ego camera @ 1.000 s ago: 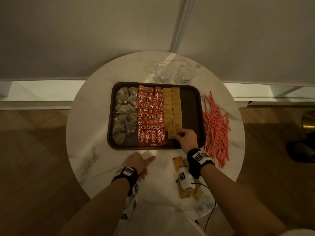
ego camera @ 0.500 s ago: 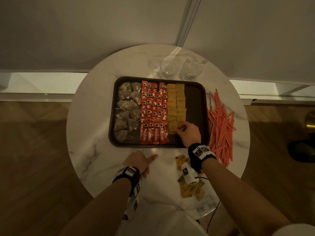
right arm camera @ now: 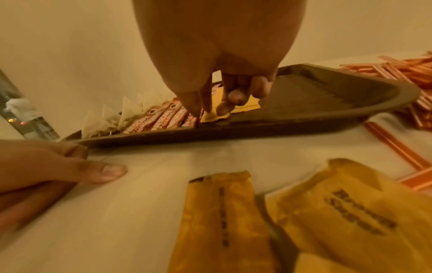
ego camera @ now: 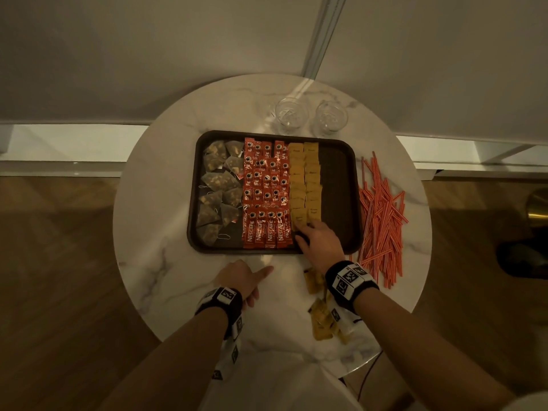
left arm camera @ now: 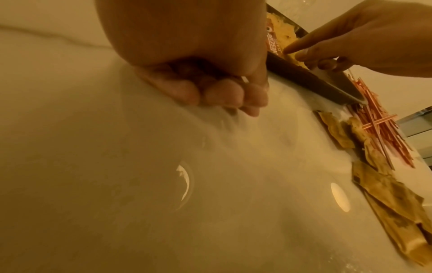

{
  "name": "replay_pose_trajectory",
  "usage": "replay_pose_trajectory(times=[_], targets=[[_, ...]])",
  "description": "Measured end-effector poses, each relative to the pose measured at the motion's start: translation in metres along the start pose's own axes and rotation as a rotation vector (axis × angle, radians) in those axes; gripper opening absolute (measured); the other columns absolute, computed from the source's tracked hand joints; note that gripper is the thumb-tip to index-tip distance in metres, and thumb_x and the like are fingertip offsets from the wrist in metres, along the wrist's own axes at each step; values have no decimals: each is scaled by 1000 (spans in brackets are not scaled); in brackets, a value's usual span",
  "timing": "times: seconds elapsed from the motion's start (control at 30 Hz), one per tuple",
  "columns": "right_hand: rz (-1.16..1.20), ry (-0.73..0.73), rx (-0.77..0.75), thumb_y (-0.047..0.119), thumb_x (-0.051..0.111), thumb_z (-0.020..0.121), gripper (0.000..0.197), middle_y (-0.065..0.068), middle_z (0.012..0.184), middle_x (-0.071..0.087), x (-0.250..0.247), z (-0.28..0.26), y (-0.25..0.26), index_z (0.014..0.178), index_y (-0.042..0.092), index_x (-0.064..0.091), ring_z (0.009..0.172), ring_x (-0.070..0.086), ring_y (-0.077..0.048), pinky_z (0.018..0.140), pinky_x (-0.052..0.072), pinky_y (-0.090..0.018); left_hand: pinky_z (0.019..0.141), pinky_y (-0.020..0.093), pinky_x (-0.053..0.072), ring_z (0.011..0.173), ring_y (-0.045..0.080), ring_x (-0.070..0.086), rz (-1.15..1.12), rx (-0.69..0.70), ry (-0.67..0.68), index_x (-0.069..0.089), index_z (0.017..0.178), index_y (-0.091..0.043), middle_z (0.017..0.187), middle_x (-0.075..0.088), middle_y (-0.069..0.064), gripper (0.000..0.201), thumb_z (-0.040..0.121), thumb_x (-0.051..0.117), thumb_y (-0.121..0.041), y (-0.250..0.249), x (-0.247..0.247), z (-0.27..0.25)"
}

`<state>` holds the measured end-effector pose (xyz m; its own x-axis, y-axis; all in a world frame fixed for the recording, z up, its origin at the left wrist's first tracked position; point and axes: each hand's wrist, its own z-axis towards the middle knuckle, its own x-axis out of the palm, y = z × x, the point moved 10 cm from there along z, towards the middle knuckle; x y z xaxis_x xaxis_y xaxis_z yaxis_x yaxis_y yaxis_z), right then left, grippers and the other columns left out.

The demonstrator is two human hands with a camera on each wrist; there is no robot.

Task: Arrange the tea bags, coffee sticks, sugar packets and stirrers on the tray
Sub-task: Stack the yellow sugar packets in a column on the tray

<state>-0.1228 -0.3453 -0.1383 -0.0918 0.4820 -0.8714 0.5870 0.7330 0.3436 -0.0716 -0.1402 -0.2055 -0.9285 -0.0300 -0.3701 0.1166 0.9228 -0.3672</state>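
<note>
Seeing round marble-look table (ego camera: 154, 262), white top with grey veining, pushed against pale wall (ego camera: 148, 54). Vertical trim strip (ego camera: 323, 34) runs down wall to table's far edge. Glossy white ledge (ego camera: 59, 143) along wall base, both sides of table. Wood floor (ego camera: 53, 292), angled plank pattern. Brass-coloured object (ego camera: 538, 207) and dark shape (ego camera: 525, 259) at right; can't identify either. Light dim, warm, yellowish.

Bare forearms wear black wristbands (ego camera: 350, 281) bearing white square-patterned tags.
</note>
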Motion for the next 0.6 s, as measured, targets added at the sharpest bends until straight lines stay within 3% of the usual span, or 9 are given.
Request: replay_pose_trajectory(times=[0.1, 0.17, 0.27, 0.37, 0.43, 0.5, 0.6], targets=[[126, -26, 36, 31, 50, 101, 42, -3, 132, 55, -11, -5, -4, 141, 21, 51, 121, 51, -21, 103, 45, -40, 66, 29, 59, 50, 15, 67, -13, 12, 4, 73, 64, -10, 56, 70, 1, 79, 83, 43, -80, -1, 0, 0], [258, -87, 47, 26, 55, 99, 38, 0, 124, 59, -23, -14, -9, 135, 17, 57, 113, 55, -17, 99, 48, -36, 61, 27, 57, 49, 15, 66, -36, 18, 6, 73, 65, -8, 57, 71, 2, 78, 85, 44, -78, -2, 0, -1], [360, -156, 77, 21, 63, 95, 19, 7, 100, 64, -38, -38, -25, 112, 17, 69, 89, 59, -8, 83, 51, -26, 56, 25, 53, 48, 15, 65, -32, 23, 6, 73, 66, -7, 57, 71, 3, 77, 87, 44, -76, -2, 1, -3], [326, -96, 166, 28, 64, 94, 10, 7, 81, 65, -30, -65, -53, 99, 21, 70, 73, 59, -5, 64, 45, -20, 56, 26, 53, 48, 17, 66, -47, 39, 10, 73, 66, -6, 57, 71, 4, 77, 88, 45, -74, -4, 1, -4], [229, -36, 207, 34, 64, 93, 15, 5, 82, 67, -18, -80, -67, 98, 21, 69, 71, 58, -6, 63, 44, -19, 55, 25, 51, 50, 19, 66, -51, 44, 13, 74, 65, -5, 58, 71, 6, 78, 89, 45, -73, -6, 2, -5], [124, 44, 229, 47, 64, 89, 29, 4, 91, 67, -2, -90, -68, 105, 22, 66, 80, 60, -11, 71, 51, -27, 55, 24, 50, 50, 19, 66, -47, 47, 3, 74, 66, -4, 58, 71, 6, 78, 89, 45, -72, -7, 1, -7], [-2, 146, 267, 64, 60, 83, 47, 4, 90, 61, 20, -96, -57, 106, 24, 53, 81, 58, -17, 68, 48, -30, 56, 25, 51, 49, 18, 66, -55, 53, -16, 74, 66, -4, 57, 71, 5, 77, 89, 46, -71, -9, 0, -7]])
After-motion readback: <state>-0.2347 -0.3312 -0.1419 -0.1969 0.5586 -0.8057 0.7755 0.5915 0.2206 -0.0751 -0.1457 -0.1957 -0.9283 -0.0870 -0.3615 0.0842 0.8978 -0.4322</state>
